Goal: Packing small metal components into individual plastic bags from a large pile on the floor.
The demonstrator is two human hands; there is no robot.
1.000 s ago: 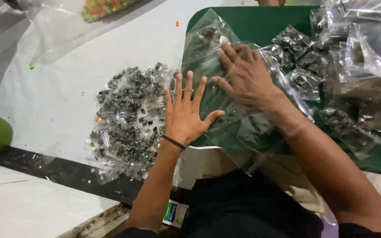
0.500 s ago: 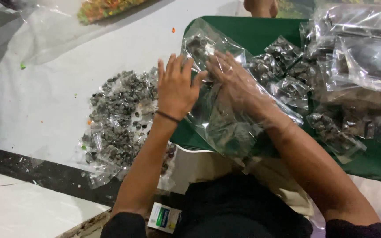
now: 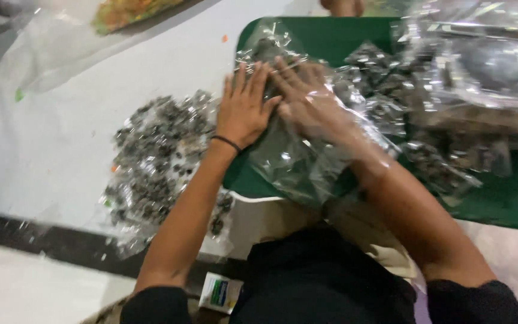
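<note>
Heap of small dark wrapped pcs (image 3: 157, 162) on white sheet (image 3: 79, 120); clear bags of dark goods (image 3: 481, 78) stacked at right; colourful bag (image 3: 130, 12) top left; small carton (image 3: 220, 292) below.

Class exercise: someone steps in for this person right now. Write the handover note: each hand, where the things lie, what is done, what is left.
Left hand: flat, fingers spread, on top of the clear plastic bag.
Right hand: inside that bag, pressing toward its far end.
The bag lies on the green tray and holds a few small dark wrapped pieces.
Done: filled bags stacked at the tray's right.
Left: the loose pile of wrapped pieces on the white surface, left of the tray.
</note>
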